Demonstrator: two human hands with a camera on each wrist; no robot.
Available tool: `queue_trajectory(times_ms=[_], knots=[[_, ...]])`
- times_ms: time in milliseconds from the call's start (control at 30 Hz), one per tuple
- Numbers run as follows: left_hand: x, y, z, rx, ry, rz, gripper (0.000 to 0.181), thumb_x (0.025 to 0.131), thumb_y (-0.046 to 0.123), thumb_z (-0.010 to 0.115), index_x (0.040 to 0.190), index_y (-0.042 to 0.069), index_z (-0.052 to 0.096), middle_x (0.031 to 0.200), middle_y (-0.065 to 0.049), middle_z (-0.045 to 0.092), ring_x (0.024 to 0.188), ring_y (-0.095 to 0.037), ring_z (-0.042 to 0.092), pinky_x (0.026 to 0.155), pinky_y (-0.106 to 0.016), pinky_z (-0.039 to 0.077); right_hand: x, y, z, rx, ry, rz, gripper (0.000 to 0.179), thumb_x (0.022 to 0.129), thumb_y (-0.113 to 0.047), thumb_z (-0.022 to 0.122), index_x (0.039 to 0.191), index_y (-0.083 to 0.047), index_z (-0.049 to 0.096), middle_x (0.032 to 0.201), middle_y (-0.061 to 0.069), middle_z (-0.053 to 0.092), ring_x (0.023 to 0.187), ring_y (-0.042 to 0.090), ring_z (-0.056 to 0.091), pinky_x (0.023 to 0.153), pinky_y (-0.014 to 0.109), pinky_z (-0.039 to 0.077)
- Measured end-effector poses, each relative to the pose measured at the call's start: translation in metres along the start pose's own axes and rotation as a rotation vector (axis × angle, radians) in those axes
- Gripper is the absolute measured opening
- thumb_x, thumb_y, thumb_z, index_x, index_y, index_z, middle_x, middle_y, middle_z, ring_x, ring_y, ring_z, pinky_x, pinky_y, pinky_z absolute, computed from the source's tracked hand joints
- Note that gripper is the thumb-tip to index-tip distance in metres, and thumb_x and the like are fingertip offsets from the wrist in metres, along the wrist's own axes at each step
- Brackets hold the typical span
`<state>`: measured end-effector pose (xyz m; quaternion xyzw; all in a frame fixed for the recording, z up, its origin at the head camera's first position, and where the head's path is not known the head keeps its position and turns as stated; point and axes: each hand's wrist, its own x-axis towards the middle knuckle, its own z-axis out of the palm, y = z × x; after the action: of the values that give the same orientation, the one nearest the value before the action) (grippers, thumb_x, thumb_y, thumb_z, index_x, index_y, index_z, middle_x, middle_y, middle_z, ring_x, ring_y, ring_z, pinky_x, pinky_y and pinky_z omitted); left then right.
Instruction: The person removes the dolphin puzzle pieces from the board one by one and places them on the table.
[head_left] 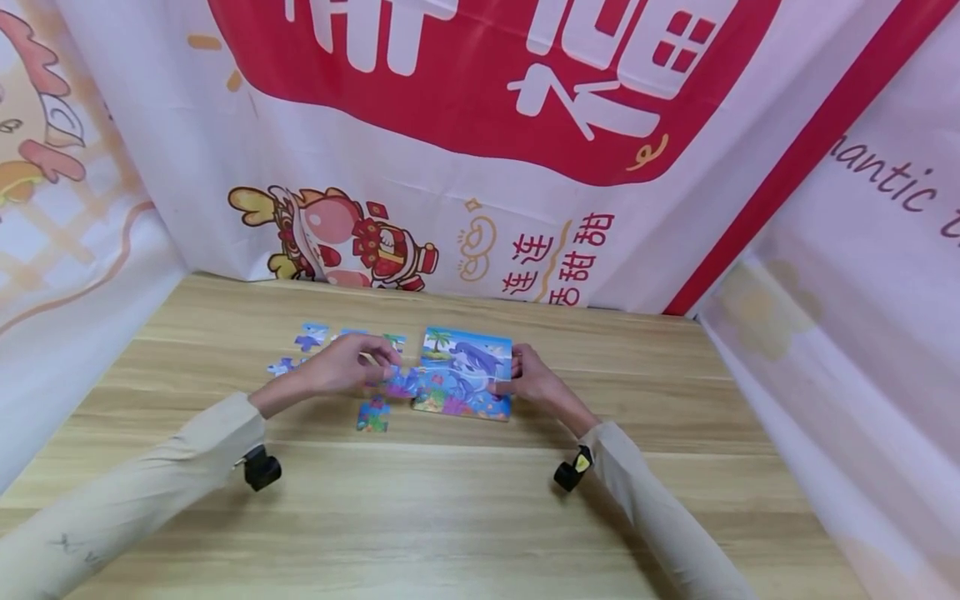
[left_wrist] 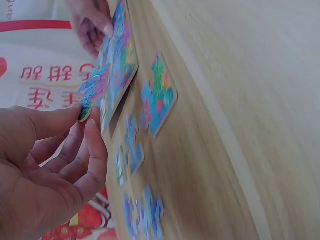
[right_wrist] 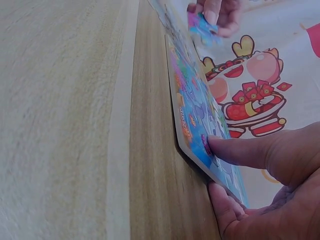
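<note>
A puzzle board [head_left: 465, 375] with a dolphin and palm tree picture is tilted a little above the table. My right hand [head_left: 534, 375] grips its right edge, thumb on the printed face and fingers beneath, as the right wrist view shows. Between thumb and fingertips my left hand [head_left: 348, 364] pinches a blue and purple puzzle piece [left_wrist: 95, 90], held just off the board's left side. Below the left hand lies a loose corner piece [head_left: 373, 414] with green and red print. More loose pieces [head_left: 311, 335] lie behind and left of that hand, partly hidden by it.
The light wood table [head_left: 450, 508] runs up to a printed cloth [head_left: 420, 192] at the back. Cloth walls also stand at the left and right sides. A small black camera is strapped to each wrist.
</note>
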<state>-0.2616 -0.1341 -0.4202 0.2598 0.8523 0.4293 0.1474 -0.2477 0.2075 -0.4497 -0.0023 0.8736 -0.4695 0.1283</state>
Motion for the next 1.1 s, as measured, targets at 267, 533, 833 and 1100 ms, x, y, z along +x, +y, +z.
queue_trajectory(times_ms=[267,533,833,1100], knots=[[-0.032,-0.010,-0.039,0.084,-0.029,-0.037,0.016,0.098,0.005,0.070,0.114,0.001,0.073,0.110,-0.011,0.073,0.099,-0.023,0.064,0.078,-0.029,0.055,0.002,-0.001,-0.001,0.013,-0.004,-0.014,0.066,0.092,-0.007,0.080,0.143,0.003,0.039,0.115,0.015,0.055,0.101,0.024,0.050,0.088,0.032,0.045],[-0.061,-0.024,-0.055,0.041,-0.138,-0.213,0.018,0.098,0.005,0.069,0.114,-0.002,0.071,0.104,-0.011,0.070,0.083,-0.020,0.063,0.066,-0.030,0.057,0.001,0.003,-0.002,0.018,-0.002,-0.023,0.069,0.091,-0.007,0.081,0.143,0.007,0.037,0.113,0.016,0.053,0.100,0.024,0.049,0.086,0.030,0.043],[-0.072,-0.036,-0.037,0.026,-0.064,-0.222,0.016,0.099,0.004,0.068,0.113,-0.005,0.070,0.100,-0.013,0.069,0.078,-0.018,0.063,0.063,-0.030,0.058,0.001,0.001,-0.002,0.003,-0.026,-0.023,0.068,0.092,-0.008,0.080,0.142,0.007,0.037,0.115,0.016,0.053,0.101,0.024,0.048,0.087,0.030,0.042],[-0.076,-0.034,-0.034,0.146,-0.011,-0.185,0.014,0.096,0.005,0.071,0.109,-0.001,0.071,0.097,-0.008,0.069,0.079,-0.018,0.061,0.065,-0.027,0.054,0.002,-0.001,-0.002,0.009,-0.032,0.005,0.069,0.092,-0.009,0.080,0.144,0.005,0.036,0.114,0.016,0.052,0.102,0.025,0.047,0.088,0.031,0.042]])
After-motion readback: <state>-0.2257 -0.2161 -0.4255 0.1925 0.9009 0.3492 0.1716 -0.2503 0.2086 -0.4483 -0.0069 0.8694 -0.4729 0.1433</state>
